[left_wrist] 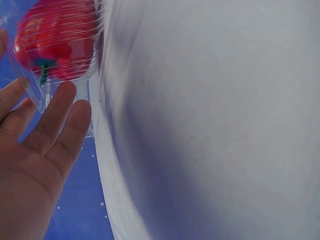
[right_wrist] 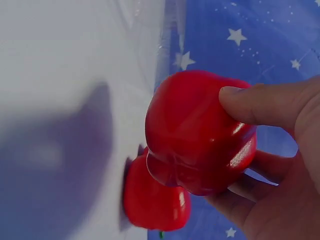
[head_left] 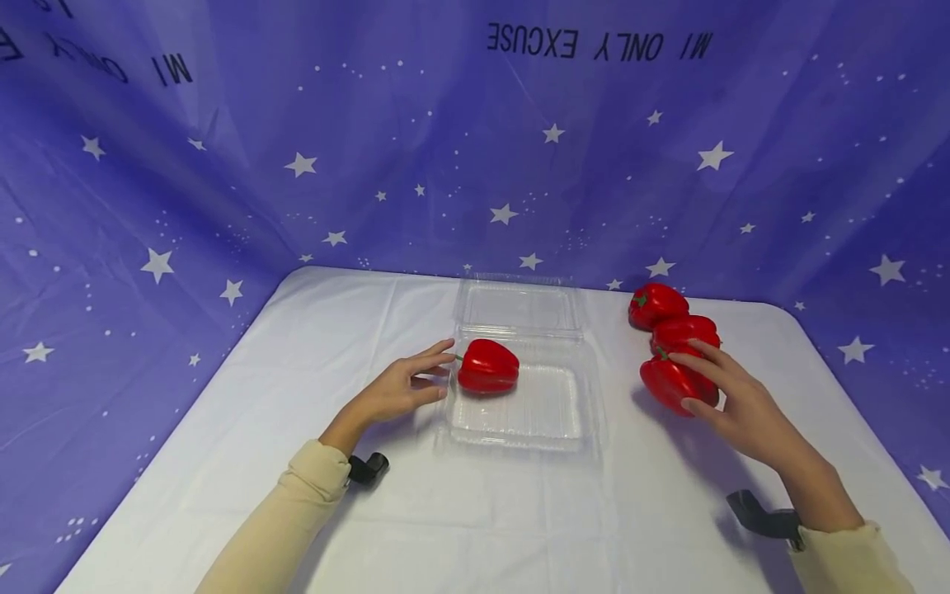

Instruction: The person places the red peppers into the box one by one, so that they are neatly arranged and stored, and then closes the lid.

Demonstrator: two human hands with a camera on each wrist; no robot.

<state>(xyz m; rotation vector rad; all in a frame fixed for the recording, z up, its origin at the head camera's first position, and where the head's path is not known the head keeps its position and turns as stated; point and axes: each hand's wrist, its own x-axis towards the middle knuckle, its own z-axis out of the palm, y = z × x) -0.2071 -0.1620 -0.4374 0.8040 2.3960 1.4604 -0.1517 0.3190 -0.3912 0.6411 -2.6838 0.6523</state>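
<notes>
My right hand (head_left: 750, 421) grips a red bell pepper (head_left: 668, 384) at the right side of the table. In the right wrist view the thumb lies over this pepper (right_wrist: 197, 125) and the other fingers curl beneath it. A clear plastic clamshell box (head_left: 549, 412) lies unfolded in the middle, with one red bell pepper (head_left: 488, 370) in its left part, green stem pointing left. Beside the box's left wall is my left hand (head_left: 397, 392), fingers extended and holding nothing. The left wrist view shows its fingertips (left_wrist: 65, 95) close to the box wall, just below the pepper.
Two more red bell peppers, a nearer one (head_left: 686, 330) and a farther one (head_left: 657, 305), lie behind the held one. The box's lid (head_left: 519, 307) lies folded back toward the far edge. A blue star-printed curtain (head_left: 416, 165) rises behind the white-covered table (head_left: 356, 528).
</notes>
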